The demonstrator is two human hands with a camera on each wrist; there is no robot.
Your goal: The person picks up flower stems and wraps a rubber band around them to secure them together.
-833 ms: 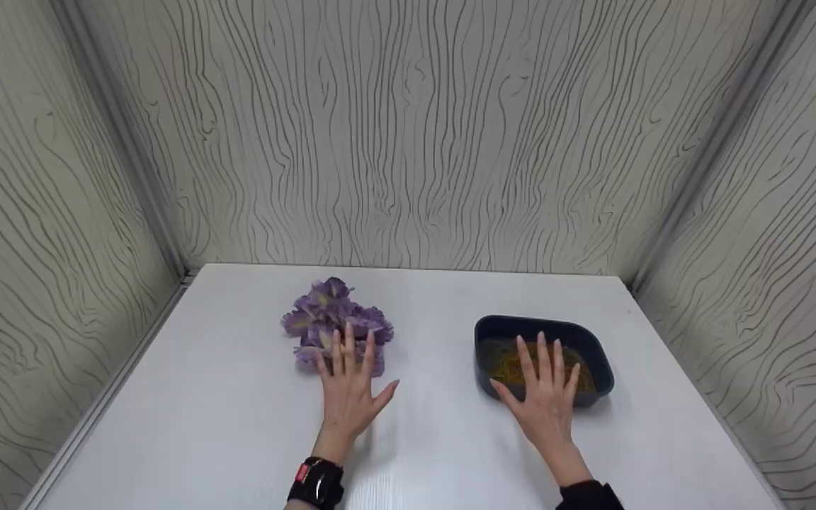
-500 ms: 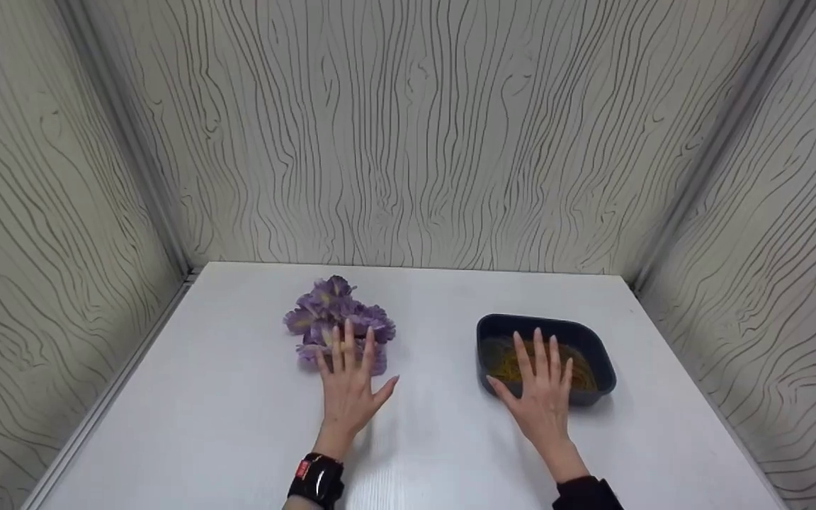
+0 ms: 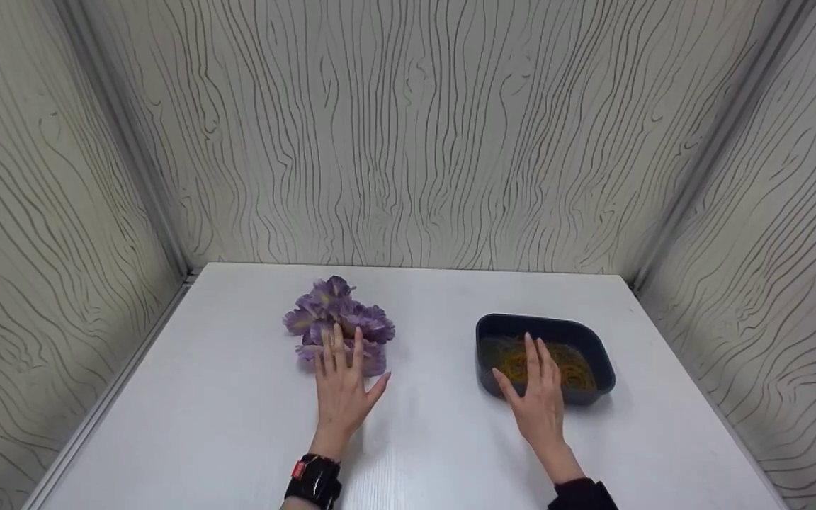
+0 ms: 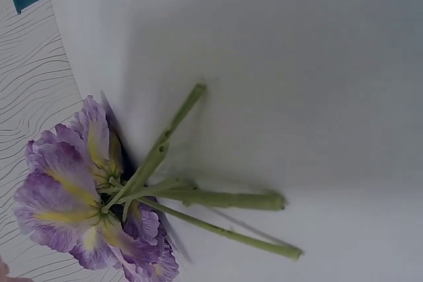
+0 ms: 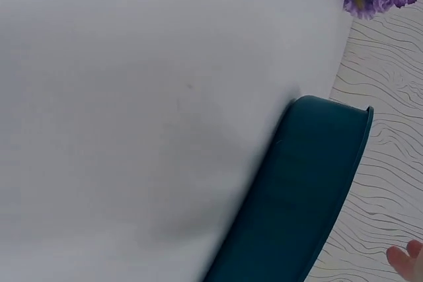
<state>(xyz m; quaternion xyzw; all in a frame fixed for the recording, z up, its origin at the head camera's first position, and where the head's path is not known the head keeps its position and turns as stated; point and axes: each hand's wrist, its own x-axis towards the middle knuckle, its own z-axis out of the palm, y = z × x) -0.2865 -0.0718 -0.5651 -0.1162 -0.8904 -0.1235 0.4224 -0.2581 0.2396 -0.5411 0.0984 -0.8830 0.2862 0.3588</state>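
Note:
A bunch of purple artificial-looking irises (image 3: 333, 301) lies on the white table, left of centre. Its green stems (image 4: 231, 199) spread toward the near side in the left wrist view. Over the lower blooms hovers my left hand (image 3: 341, 400), fingers straight and holding nothing. To the right stands a dark blue-green plastic tub (image 3: 546, 323) with thin yellow-orange loops (image 3: 574, 375) inside, perhaps rubber bands. My right hand (image 3: 539, 411) is above its near edge, fingers extended and holding nothing. In the right wrist view, fingertips (image 5: 403, 259) appear beyond the tub's wall (image 5: 291, 189).
The white tabletop (image 3: 429, 425) carries both things, with a gap between flowers and tub. Wood-grain patterned panels (image 3: 408, 142) enclose the back and sides. A black band (image 3: 314, 482) circles the left wrist; a dark sleeve (image 3: 584, 494) covers the right one.
The right hand's spread fingers have drawn closer together. My left hand has shifted slightly left, its fingers a little less spread. Flowers and tub stay in place.

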